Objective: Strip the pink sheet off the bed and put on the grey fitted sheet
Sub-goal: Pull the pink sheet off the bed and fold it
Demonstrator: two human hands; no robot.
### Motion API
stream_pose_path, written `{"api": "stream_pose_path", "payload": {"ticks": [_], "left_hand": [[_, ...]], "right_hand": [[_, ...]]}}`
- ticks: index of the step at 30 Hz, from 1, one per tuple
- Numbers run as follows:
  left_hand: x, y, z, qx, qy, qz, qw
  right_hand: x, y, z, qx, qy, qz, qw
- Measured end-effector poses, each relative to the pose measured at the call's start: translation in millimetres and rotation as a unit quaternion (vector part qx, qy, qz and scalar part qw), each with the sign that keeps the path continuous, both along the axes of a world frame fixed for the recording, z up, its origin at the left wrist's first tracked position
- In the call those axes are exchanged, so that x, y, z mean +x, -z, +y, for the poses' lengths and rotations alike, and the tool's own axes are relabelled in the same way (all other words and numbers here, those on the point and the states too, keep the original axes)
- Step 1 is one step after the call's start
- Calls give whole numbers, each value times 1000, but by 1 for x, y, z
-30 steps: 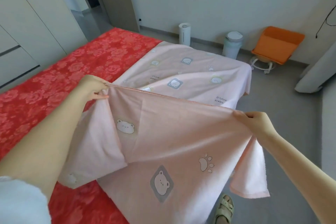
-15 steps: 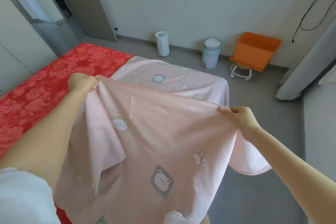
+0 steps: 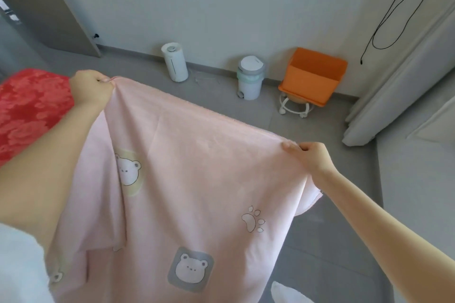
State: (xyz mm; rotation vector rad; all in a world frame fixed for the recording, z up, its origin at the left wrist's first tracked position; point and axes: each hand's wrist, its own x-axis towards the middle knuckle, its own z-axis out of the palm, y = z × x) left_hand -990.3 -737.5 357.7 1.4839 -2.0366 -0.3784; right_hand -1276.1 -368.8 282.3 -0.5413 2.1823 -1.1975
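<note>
Pink sheet (image 3: 192,167), soft and thin with a matte weave, printed with bear faces and a paw mark, hangs stretched between two raised hands and fills the near middle of the view. The left hand (image 3: 91,88) clenches the top hem at the far left, fingers curled round bunched cloth. The right hand (image 3: 307,157) pinches the same hem at the right, thumb pressed on top. The hem runs taut between them, and loose folds fall below. To the left lies the bed (image 3: 29,106), its cover red with a raised flower pattern. The grey fitted sheet is not in view. The likely risks are these: the narrow hem could slip from the right-hand pinch, since little cloth is gathered there, and the long lower drape, whose bottom edge is out of view, could trail on the smooth grey floor (image 3: 344,241) and be stepped on. Whether any part is caught on the bed cannot be told. Against the far wall stand a white cylinder (image 3: 174,61), a small white bin (image 3: 250,76) and an orange box (image 3: 312,74) on a wheeled base.
</note>
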Motion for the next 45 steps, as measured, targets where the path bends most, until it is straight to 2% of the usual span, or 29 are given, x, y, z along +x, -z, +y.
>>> {"api": "stream_pose_path", "payload": {"ticks": [8,15,18,24,28,30,32,35,38,40,42,43,45], "left_hand": [[-141,39,-73,49,-6,-53,997],[-231,47,-138,2,-58,-126,990],[-268,36,-165,-15,-79,-134,988],[-367,35,-245,-22,-39,-98,994],[-439,78,-299,6,-38,-70,997],[-467,121,-314,24,-26,-96,995],[-488,178,-319,52,-5,-161,986],[-520,267,-286,118,65,-287,948],[-557,337,-225,158,277,-307,897],[-573,370,-183,202,421,-298,832],[-586,399,-155,207,535,-307,760],[-591,410,-145,205,569,-330,725],[-597,424,-135,225,582,-433,651]], "right_hand": [[-124,27,-68,23,13,-7,1000],[-229,50,-151,-5,-54,-27,998],[-274,48,-188,4,-79,-13,997],[-370,47,-249,17,-89,40,995],[-421,78,-289,30,-53,47,997],[-436,106,-306,49,-37,43,997],[-440,140,-320,69,-30,33,997],[-427,189,-332,121,-67,7,990],[-403,232,-337,171,-170,-3,971],[-390,254,-337,176,-226,-19,958],[-383,273,-336,153,-266,-39,951],[-383,280,-334,147,-284,-42,947],[-390,291,-330,145,-312,-59,937]]}}
